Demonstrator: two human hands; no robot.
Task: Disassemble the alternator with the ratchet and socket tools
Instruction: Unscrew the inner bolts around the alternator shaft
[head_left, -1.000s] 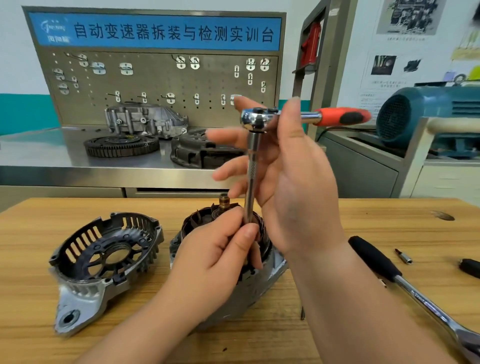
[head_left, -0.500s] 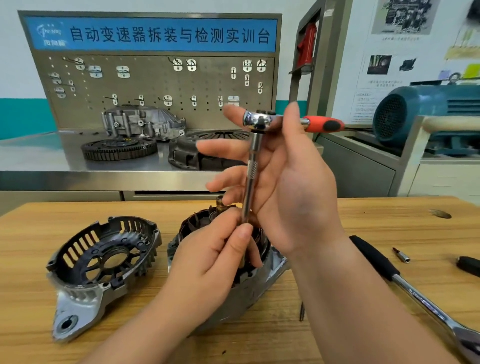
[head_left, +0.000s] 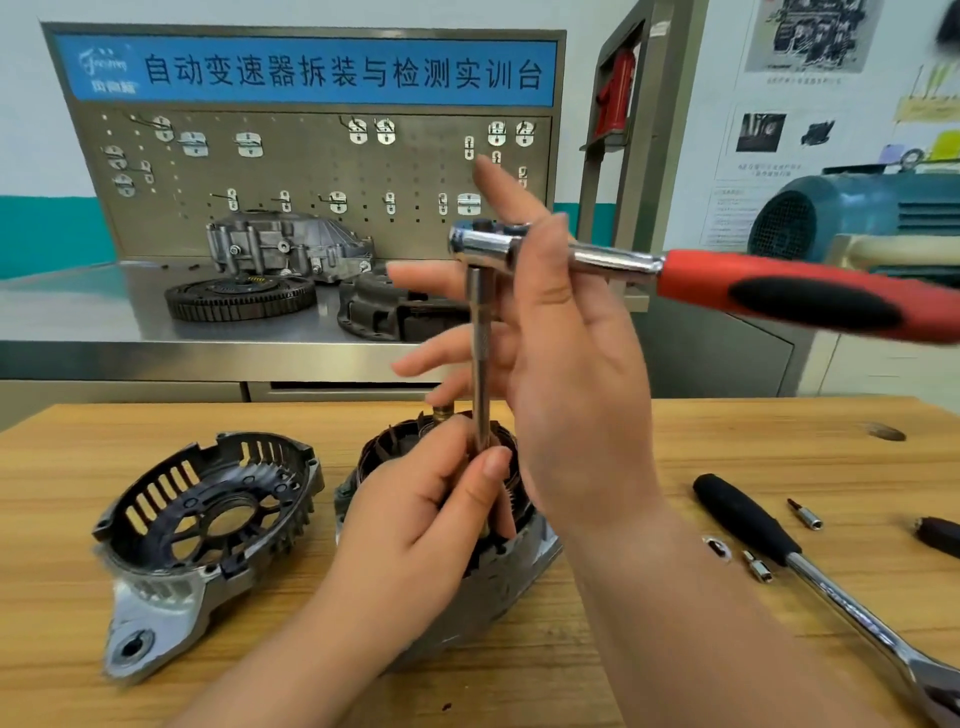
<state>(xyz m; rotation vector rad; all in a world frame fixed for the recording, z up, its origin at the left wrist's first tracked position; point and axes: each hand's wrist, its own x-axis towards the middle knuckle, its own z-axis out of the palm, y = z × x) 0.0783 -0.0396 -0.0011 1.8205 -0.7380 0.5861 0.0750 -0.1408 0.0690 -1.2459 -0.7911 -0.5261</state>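
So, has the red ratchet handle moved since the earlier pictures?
Yes. The red ratchet handle has swung rightward; it now passes below the blue motor.

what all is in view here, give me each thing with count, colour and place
ratchet: 1, chrome, red-black handle, raised above alternator
extension bar: 1, steel, upright from ratchet head into alternator
alternator: 1, grey, dark windings, table centre
end cover: 1, grey-black, table left
second ratchet: 1, chrome, black handle, table right
small bits: 2, silver, beside black handle
table: 1, wood, foreground
ring gear: 1, dark, steel bench behind
motor: 1, teal, right rear
left grip: pinches extension bar's lower end
right grip: holds ratchet near head
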